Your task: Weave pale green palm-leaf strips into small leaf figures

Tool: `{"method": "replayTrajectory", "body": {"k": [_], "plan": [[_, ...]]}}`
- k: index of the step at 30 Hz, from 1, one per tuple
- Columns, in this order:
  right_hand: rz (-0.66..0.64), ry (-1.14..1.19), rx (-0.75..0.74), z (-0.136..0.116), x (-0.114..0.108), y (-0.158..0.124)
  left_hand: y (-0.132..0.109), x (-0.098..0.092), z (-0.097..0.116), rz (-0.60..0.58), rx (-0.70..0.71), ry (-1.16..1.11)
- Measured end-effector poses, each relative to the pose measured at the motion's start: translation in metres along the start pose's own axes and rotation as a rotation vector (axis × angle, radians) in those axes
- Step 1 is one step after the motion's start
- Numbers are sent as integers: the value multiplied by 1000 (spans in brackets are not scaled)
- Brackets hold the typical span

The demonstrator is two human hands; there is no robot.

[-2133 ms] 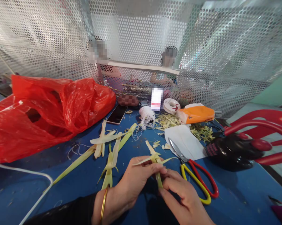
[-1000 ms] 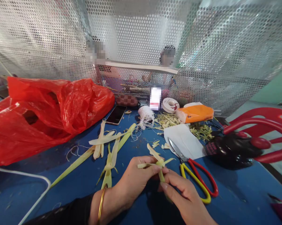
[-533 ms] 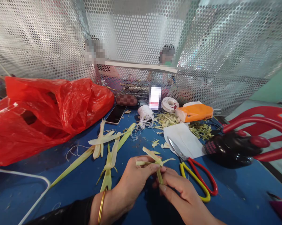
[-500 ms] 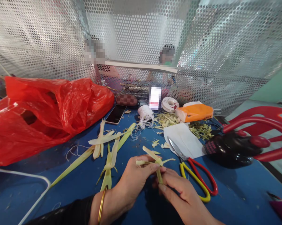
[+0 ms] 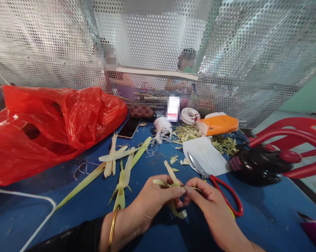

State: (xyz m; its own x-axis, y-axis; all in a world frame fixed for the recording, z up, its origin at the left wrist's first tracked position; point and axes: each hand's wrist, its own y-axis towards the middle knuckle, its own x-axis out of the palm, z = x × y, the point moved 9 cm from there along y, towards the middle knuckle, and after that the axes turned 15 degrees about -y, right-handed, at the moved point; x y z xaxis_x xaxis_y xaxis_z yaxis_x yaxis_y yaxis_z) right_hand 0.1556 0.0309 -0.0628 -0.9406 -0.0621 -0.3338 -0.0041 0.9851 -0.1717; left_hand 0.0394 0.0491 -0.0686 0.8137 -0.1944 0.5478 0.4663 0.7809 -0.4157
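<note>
My left hand (image 5: pixel 151 199), with a gold bangle at the wrist, pinches a small cross-shaped piece of folded corn husk (image 5: pixel 170 171) between thumb and fingers. Pale green strips stick out of it upward, to the left and downward, the lower one curling at its end. Thumb and forefinger of my right hand (image 5: pixel 213 206) close on a thin strip end at the piece's right side. A similar knotted husk figure (image 5: pixel 121 183) lies left of my hands, beside loose husk strips (image 5: pixel 112 157). Scissors (image 5: pixel 227 192) with red and yellow handles lie partly behind my right hand.
Farther back on the blue table are white thread (image 5: pixel 162 127), a ribbon spool (image 5: pixel 190 116), an orange tissue pack (image 5: pixel 218 125) and a dark phone (image 5: pixel 129 127). A red plastic bag (image 5: pixel 55 122) fills the left; a black bottle (image 5: pixel 255 168) stands right. Behind is a perforated screen (image 5: pixel 152 38).
My right hand has shifted from the lower strip up to the thin strip on the right side. The lower strip now hangs free and curls; the upper strip stands more upright.
</note>
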Motion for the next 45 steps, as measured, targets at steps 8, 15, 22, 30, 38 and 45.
{"method": "replayTrajectory", "body": {"k": [8, 15, 22, 30, 38, 45], "plan": [[52, -141, -80, -9, -12, -2, 1, 0, -1, 24, -19, 138], [134, -155, -104, -10, -23, -4, -1, 2, 2, -29, -34, 48], [85, -235, -120, -16, -17, -6, -1, -1, -4, 15, -65, 103], [140, -219, -114, -12, -29, -2, -1, -1, 0, -9, -68, 125], [72, -336, -231, -28, -19, 0, -2, 0, -19, -43, -129, 156], [-78, -107, -51, -12, 1, 0, -4, 8, -25, -112, -178, 186]]}}
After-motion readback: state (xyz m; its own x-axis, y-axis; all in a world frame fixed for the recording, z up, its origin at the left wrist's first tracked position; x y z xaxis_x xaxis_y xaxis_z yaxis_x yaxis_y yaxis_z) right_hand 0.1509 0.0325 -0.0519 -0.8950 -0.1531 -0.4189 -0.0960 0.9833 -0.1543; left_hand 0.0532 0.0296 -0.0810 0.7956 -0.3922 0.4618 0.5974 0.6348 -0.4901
